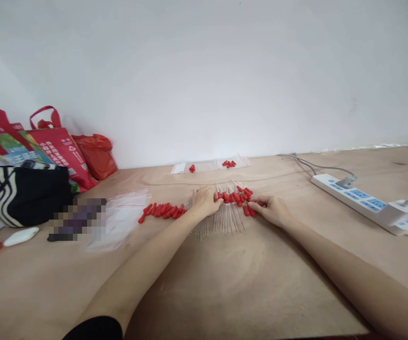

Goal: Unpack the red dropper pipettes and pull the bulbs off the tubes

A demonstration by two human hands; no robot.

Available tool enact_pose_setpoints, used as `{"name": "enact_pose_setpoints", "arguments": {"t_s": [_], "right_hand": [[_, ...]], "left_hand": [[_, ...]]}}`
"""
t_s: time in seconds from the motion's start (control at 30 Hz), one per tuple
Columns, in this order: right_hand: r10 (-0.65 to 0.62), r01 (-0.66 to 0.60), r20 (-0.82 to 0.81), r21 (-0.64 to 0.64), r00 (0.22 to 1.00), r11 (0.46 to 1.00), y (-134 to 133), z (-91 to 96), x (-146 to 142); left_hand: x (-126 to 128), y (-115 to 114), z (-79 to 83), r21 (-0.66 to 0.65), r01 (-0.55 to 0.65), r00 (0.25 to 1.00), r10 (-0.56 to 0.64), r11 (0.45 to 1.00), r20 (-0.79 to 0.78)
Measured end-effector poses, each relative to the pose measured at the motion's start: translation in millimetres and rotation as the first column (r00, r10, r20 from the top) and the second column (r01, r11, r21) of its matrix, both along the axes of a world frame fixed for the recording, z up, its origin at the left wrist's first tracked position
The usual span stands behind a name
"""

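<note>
A row of small red rubber bulbs lies in front of me over a fan of thin clear tubes. My left hand is at the row's left end, thumb and forefinger closed about a red bulb there; its other fingers lie partly hidden over more tubes. At the right end my right hand has its fingers curled and its thumb against a red bulb. Left of my left hand, another line of red bulbs rests on the table, its right end hidden behind my left wrist.
Flat clear plastic bags lie at left, beside a blurred-out dark object. Behind the hands, another clear bag has red bulbs on it. A white power strip with cables stands at right. Shopping bags and a black pouch fill the far left.
</note>
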State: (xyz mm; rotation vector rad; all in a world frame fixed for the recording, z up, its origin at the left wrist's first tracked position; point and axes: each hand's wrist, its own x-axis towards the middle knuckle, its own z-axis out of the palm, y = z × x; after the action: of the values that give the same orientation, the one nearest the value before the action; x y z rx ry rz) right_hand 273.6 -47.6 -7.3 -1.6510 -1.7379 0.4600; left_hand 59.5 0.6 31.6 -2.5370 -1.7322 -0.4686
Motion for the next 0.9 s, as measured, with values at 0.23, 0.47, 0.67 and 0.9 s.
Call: {"name": "enact_pose_setpoints", "arguments": {"t_s": [0.23,0.47,0.67,0.9], "right_hand": [[-0.114,0.101,0.086,0.149,0.990,0.984,-4.4,1.5,0.4],[-0.044,-0.017,0.113,0.489,0.993,0.872,-1.9,-7.2,-5.8],[0.064,-0.335,0.439,0.576,0.896,0.746,-24.7,4.3,-46.0],[0.135,-0.483,0.539,0.579,0.831,0.657,-31.2,3.1,-66.2]], "left_hand": [[-8.0,-5.7,-3.4,0.146,-0.031,0.999,0.024,0.989,0.045],[-56.4,-41.4,-8.1,0.460,0.113,0.981,-0.172,0.881,0.089],[-78.7,-74.5,-13.3,0.600,0.364,0.900,-0.434,0.713,-0.030],[-77.2,-79.4,-19.4,0.587,0.474,0.842,-0.532,0.656,-0.084]]}}
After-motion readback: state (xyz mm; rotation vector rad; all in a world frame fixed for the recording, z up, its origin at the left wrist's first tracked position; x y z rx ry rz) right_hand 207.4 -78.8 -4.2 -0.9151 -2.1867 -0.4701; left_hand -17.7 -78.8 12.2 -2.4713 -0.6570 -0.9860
